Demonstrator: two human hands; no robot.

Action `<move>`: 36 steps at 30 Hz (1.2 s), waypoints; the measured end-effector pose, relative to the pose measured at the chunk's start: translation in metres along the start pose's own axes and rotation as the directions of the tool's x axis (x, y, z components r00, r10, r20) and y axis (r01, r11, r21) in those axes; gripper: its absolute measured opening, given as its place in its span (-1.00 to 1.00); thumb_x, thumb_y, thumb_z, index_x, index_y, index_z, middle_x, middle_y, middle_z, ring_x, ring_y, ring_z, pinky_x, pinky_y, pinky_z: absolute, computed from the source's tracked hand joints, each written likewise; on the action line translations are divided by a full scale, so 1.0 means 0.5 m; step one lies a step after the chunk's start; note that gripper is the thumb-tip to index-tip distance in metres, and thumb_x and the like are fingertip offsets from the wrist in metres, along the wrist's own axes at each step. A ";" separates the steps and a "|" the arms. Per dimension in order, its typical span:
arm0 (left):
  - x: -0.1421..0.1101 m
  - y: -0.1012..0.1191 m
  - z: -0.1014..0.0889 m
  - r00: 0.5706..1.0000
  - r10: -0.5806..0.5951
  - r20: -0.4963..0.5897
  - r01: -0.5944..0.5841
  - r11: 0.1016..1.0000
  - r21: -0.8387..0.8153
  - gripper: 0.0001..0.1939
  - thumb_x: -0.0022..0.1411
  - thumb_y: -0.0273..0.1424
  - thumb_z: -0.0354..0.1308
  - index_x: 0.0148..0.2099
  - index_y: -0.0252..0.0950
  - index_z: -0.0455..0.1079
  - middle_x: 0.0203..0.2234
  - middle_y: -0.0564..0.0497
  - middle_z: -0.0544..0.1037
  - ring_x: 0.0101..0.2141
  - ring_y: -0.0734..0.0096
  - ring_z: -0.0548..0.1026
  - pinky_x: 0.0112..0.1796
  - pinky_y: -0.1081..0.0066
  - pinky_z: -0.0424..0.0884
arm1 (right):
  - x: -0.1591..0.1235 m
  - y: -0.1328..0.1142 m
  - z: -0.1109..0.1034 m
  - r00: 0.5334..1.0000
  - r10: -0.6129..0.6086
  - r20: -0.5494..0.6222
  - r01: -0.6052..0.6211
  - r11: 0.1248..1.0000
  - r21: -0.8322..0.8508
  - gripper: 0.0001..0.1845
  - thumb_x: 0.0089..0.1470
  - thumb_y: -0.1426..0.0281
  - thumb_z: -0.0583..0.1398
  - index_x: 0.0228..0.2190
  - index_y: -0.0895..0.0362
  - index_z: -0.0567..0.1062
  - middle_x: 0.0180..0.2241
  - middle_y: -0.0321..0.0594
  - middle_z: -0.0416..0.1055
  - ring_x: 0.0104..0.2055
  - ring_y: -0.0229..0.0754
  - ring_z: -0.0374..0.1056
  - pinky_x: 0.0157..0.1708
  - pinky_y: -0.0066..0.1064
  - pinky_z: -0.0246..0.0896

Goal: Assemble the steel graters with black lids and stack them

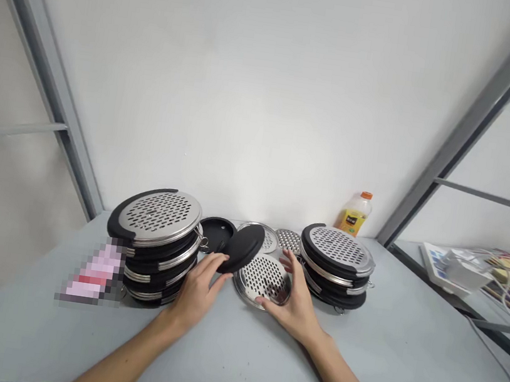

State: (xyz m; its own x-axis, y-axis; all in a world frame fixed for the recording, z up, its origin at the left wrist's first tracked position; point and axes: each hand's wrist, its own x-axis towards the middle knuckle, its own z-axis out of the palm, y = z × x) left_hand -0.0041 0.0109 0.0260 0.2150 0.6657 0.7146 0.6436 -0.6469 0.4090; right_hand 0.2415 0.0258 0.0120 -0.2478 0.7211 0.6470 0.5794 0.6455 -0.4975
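My left hand [198,285] pinches the near edge of a black round lid-like disc [245,250], tilted above the table. Just right of it, my right hand [296,304] curves around the right side of a round perforated metal grater plate [262,277], thumb and fingers apart. Whether its fingertips touch the rim I cannot tell. Behind these lie another black round piece [215,233], a second metal plate [269,241] and a coarse-holed plate [288,240], all partly covered.
On the left stands a tall stack of black-rimmed graters [159,218]; a shorter stack [339,250] is on the right. Behind that is a bottle with an orange cap [355,214]. A blurred pink item [94,273] lies left. Cables and a white device [455,270] occupy the right side.
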 end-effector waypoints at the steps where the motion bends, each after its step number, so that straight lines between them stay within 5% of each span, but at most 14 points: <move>1: 0.000 0.000 0.001 0.999 -0.016 -0.040 0.016 1.000 -0.016 -0.76 0.37 -0.40 0.00 0.06 -0.26 0.26 -0.09 -0.11 0.45 -0.05 0.22 0.44 -0.02 0.21 0.40 | -0.002 0.002 -0.002 0.999 -0.007 0.051 0.008 1.000 -0.011 0.16 -0.15 0.08 0.34 0.28 0.16 -0.16 0.23 0.16 0.04 0.20 0.15 0.14 0.13 0.00 0.14; 6: 0.001 0.005 -0.003 0.995 0.003 -0.104 -0.009 0.998 -0.055 -0.75 0.36 -0.45 0.00 0.07 -0.25 0.22 -0.10 -0.10 0.42 -0.04 0.26 0.42 -0.01 0.25 0.39 | -0.003 -0.002 -0.003 0.933 -0.068 0.352 0.110 0.989 -0.101 -0.19 -0.17 -0.01 0.32 0.06 0.12 0.36 0.15 0.08 0.23 0.22 0.22 0.09 0.14 0.06 0.09; 12: 0.000 0.006 -0.015 0.996 0.087 0.030 -0.083 0.992 -0.095 -0.66 0.37 -0.51 -0.05 0.16 -0.24 0.15 -0.01 -0.12 0.37 0.05 0.28 0.36 0.08 0.26 0.32 | -0.006 -0.006 0.002 0.921 -0.072 0.383 0.155 0.970 -0.190 -0.40 0.09 0.14 0.21 0.10 0.16 0.33 0.10 0.09 0.33 0.20 0.14 0.18 0.12 0.00 0.19; 17: -0.015 0.012 -0.007 0.984 0.171 -0.037 -0.174 0.982 -0.071 -0.61 0.35 -0.55 -0.07 0.19 -0.28 0.11 0.00 -0.16 0.36 0.07 0.24 0.35 0.08 0.20 0.33 | -0.007 0.002 -0.001 0.962 -0.080 0.260 0.137 0.968 -0.209 -0.46 0.21 0.26 0.09 0.18 0.15 0.21 0.11 0.05 0.32 0.18 0.06 0.22 0.11 -0.07 0.22; 23: -0.021 0.012 -0.016 0.956 0.268 -0.121 -0.269 0.963 0.006 -0.58 0.33 -0.58 -0.03 0.21 -0.32 0.12 -0.02 -0.18 0.39 0.07 0.20 0.35 0.09 0.17 0.35 | -0.003 0.023 -0.007 0.996 0.063 -0.063 -0.067 0.996 -0.058 -0.58 0.28 0.32 -0.05 0.11 0.16 0.26 0.02 0.00 0.41 0.02 -0.05 0.38 0.00 -0.21 0.31; 29: -0.011 0.011 -0.051 0.901 0.385 0.201 -0.385 0.922 -0.039 -0.67 0.34 -0.55 -0.01 0.14 -0.36 0.18 -0.07 -0.16 0.44 0.06 0.24 0.38 0.15 0.17 0.28 | -0.003 0.031 -0.005 0.961 0.114 -0.252 -0.123 0.992 -0.018 -0.60 0.29 0.30 -0.09 0.05 0.16 0.32 -0.03 -0.03 0.43 0.02 -0.04 0.37 0.00 -0.22 0.29; 33: -0.015 0.012 -0.061 0.824 0.326 0.464 -0.347 0.937 -0.041 -0.67 0.35 -0.56 -0.03 0.14 -0.34 0.20 -0.04 -0.14 0.43 0.10 0.25 0.34 0.21 0.12 0.17 | -0.004 0.032 -0.013 0.980 0.086 -0.180 -0.091 0.996 -0.022 -0.59 0.29 0.31 -0.08 0.06 0.16 0.32 -0.03 -0.04 0.45 0.00 -0.06 0.40 -0.02 -0.27 0.31; 36: -0.019 0.008 -0.060 0.798 0.254 0.546 -0.297 0.955 -0.010 -0.59 0.29 -0.67 -0.08 0.15 -0.30 0.21 0.02 -0.12 0.40 0.19 0.24 0.22 0.24 0.05 0.08 | -0.008 0.039 -0.027 0.996 0.028 -0.084 -0.030 0.999 -0.029 -0.60 0.28 0.32 -0.05 0.07 0.16 0.32 -0.01 -0.05 0.45 -0.01 -0.07 0.41 -0.03 -0.30 0.33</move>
State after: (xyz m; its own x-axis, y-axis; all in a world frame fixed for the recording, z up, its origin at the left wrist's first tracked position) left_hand -0.0256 -0.0095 0.0380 0.7362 0.5703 0.3645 0.5433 -0.8191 0.1842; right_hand 0.2641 0.0319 0.0074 -0.1657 0.7150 0.6792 0.6091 0.6159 -0.4997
